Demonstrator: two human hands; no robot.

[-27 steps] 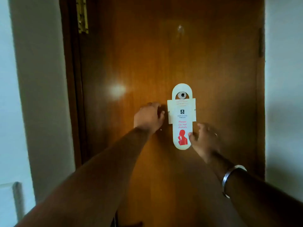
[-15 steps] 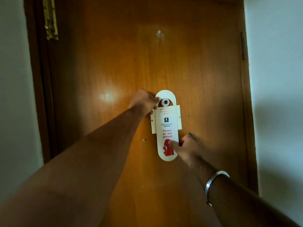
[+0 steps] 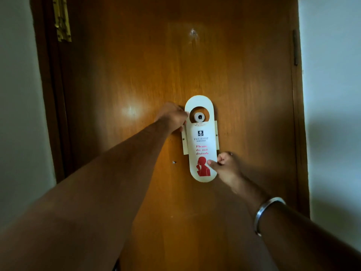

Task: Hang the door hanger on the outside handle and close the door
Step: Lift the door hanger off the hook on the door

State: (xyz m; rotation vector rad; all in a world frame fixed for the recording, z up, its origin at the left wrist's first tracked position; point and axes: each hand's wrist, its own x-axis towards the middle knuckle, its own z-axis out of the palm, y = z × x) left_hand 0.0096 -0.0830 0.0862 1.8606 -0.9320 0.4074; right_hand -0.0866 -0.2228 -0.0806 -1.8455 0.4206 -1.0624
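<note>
A cream door hanger point(image 3: 201, 141) printed "Please do not disturb" with a red figure lies flat against the brown wooden door point(image 3: 136, 75). Its round hole surrounds the small grey knob point(image 3: 199, 116), which shows in the lower part of the hole. My left hand point(image 3: 172, 116) grips the hanger's upper left edge beside the hole. Thumb on the front, my right hand point(image 3: 226, 167) pinches the lower right edge. A cream plate point(image 3: 216, 133) on the door sits behind the hanger.
A brass hinge point(image 3: 62, 18) sits on the dark door frame at the upper left. Pale walls stand to the left point(image 3: 17, 114) and right point(image 3: 332, 94) of the door. A metal bangle point(image 3: 267, 212) circles my right wrist.
My left hand rose from beside the plate to the hanger's upper left edge. My right hand stayed on the lower right edge. The view drew closer to the door.
</note>
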